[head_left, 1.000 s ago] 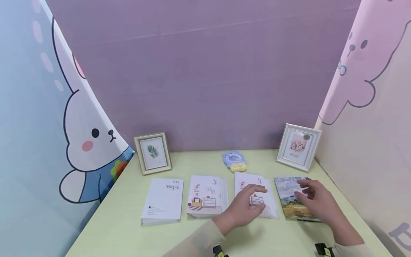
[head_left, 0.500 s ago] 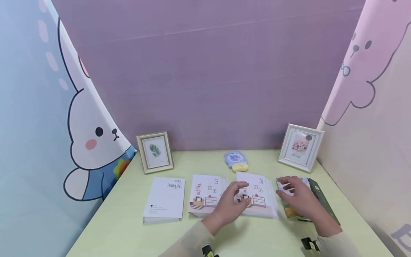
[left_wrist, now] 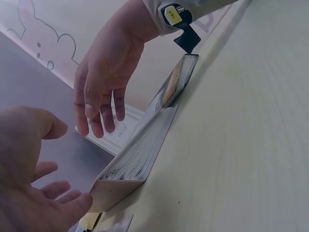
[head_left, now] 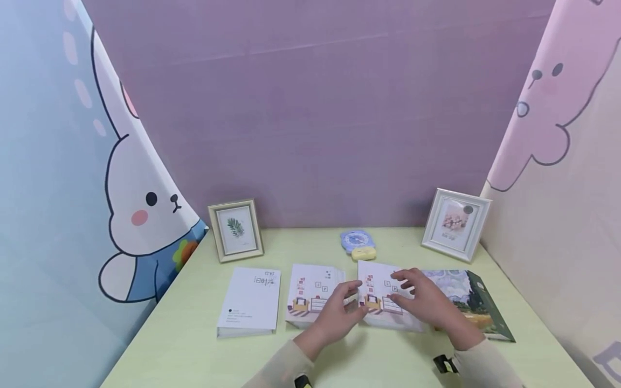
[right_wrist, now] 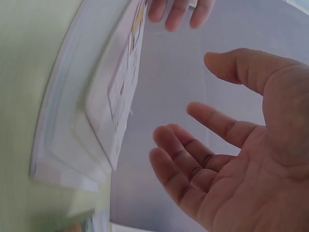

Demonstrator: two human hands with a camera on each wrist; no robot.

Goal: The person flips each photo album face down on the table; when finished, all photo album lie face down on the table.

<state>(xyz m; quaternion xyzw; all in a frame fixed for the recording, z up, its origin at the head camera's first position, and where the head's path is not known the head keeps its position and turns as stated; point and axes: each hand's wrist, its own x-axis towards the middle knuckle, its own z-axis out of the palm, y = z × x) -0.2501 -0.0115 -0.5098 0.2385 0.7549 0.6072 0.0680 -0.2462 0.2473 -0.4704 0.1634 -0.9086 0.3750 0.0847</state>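
A white album with a drawn room scene on its cover lies before me, its page edges showing in the left wrist view. My left hand is at its left edge, thumb and fingers spread apart with nothing between them. Over its right side hovers my right hand, fingers loosely bent and holding nothing. In the right wrist view the right palm faces the album's side. A second album with the same drawing lies to the left, partly behind the left hand. A painted-cover book lies right of the right hand.
A plain white book with dark lettering lies furthest left. Two picture frames, one with a leaf and one with pink flowers, stand at the back corners. A blue clock-like disc and a small yellow case lie between them.
Both hands have moved left. The right hand has gone from over the painted-cover book to the drawn-room album, the left from that album to its left edge. The painted cover is now uncovered more.
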